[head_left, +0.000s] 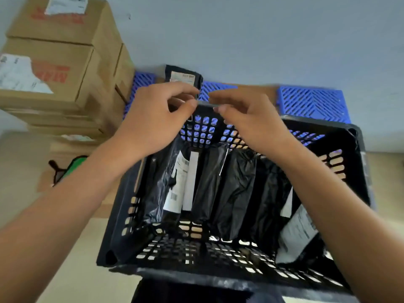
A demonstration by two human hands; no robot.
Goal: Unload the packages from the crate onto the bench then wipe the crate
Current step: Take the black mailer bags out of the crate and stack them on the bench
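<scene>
Mostly pending: crate [122,217] holds several black packages [236,191], standing upright. One package [183,78] out on desk [312,103] beyond. Left hand [153,121], right hand [251,123]: grip curled over far rim; hold indiscernible. Wiping not begun.

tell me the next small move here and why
Probably reach down and grip one black package. Several still stand in the black crate, only one package lies beyond it, and both the left hand and right hand seem to hold nothing.

Stacked cardboard boxes [54,62], left
</scene>
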